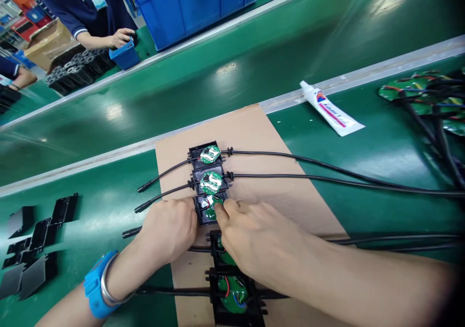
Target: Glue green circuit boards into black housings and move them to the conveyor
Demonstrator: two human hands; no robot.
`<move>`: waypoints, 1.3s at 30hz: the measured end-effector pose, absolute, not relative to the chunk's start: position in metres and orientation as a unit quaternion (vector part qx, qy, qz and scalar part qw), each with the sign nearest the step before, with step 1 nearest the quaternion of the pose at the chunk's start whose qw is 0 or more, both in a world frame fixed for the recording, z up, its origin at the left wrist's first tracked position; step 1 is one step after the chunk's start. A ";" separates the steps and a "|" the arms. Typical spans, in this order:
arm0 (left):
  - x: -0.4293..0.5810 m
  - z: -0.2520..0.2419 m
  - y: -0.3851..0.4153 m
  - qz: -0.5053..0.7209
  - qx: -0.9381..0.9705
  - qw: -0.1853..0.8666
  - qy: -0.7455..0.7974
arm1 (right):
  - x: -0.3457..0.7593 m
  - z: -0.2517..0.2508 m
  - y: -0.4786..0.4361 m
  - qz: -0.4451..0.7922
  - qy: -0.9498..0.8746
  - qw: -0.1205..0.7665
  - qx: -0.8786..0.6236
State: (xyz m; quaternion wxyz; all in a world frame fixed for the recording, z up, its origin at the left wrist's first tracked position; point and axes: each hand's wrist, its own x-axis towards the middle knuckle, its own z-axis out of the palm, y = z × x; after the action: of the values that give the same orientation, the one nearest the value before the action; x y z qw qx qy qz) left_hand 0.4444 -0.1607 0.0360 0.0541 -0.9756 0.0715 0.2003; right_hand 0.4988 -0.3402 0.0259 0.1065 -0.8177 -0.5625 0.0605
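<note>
Several black plastic housings stand in a column, with round green circuit boards in them. My left hand (170,230) is closed at the left edge of the third black housing (207,220), over a black cable (131,232) whose end shows beyond my wrist side. The fingertips are partly hidden. My right hand (250,225) is closed at the same housing's right side, a finger pressed on its green circuit board (209,212). Above are a housing with a white-patched circuit board (211,183) and another circuit board (209,154). Below, one circuit board (232,293) shows red and blue wires.
Brown cardboard (254,133) lies under the housings on the green bench. Loose black housing parts (39,235) are at left. A white tube (332,109) and a pile of wired circuit boards (417,89) lie right. Across, a co-worker's hand (121,37) touches a small blue bin (124,55).
</note>
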 end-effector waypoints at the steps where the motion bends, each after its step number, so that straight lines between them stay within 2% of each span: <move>1: 0.446 0.036 -0.163 0.201 -0.972 0.084 0.091 | 0.498 0.026 -0.340 0.059 -0.562 0.109 -0.818; 3: 0.448 0.038 -0.166 0.197 -0.966 0.109 0.124 | 0.497 0.025 -0.340 0.057 -0.563 0.112 -0.817; 6: 0.445 0.041 -0.169 0.136 -0.981 0.091 0.108 | 0.496 0.026 -0.338 0.062 -0.564 0.104 -0.817; 10: 0.422 0.037 -0.172 -0.023 -0.997 -0.010 0.077 | 0.499 0.032 -0.338 0.099 -0.555 0.092 -0.821; 13: 0.404 0.026 -0.174 -0.065 -0.988 -0.048 0.134 | 0.507 0.040 -0.344 0.147 -0.538 0.119 -0.821; 16: 0.397 0.019 -0.173 -0.063 -0.988 -0.036 0.135 | 0.517 0.049 -0.352 0.221 -0.503 0.142 -0.824; 19: 0.400 0.022 -0.170 -0.039 -0.987 -0.078 0.133 | 0.522 0.054 -0.357 0.266 -0.458 0.143 -0.836; 24: 0.415 0.026 -0.166 -0.076 -0.972 -0.152 0.164 | 0.516 0.054 -0.362 0.223 -0.454 0.136 -0.852; 30: 0.421 0.010 -0.163 -0.048 -0.948 -0.188 0.251 | 0.513 0.051 -0.359 0.196 -0.473 0.141 -0.847; 36: 0.418 0.006 -0.160 -0.035 -0.948 -0.195 0.248 | 0.540 0.048 -0.346 0.340 -0.412 0.188 -0.824; 39: 0.418 0.007 -0.161 -0.025 -0.950 -0.187 0.248 | 0.546 0.047 -0.345 0.348 -0.417 0.161 -0.824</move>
State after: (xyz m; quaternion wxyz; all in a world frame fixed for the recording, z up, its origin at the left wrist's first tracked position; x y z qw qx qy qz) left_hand 0.4181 -0.1607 0.0074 -0.1870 -0.9501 0.2484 -0.0251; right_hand 0.5462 -0.3453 0.0466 0.1614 -0.8238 -0.4175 0.3480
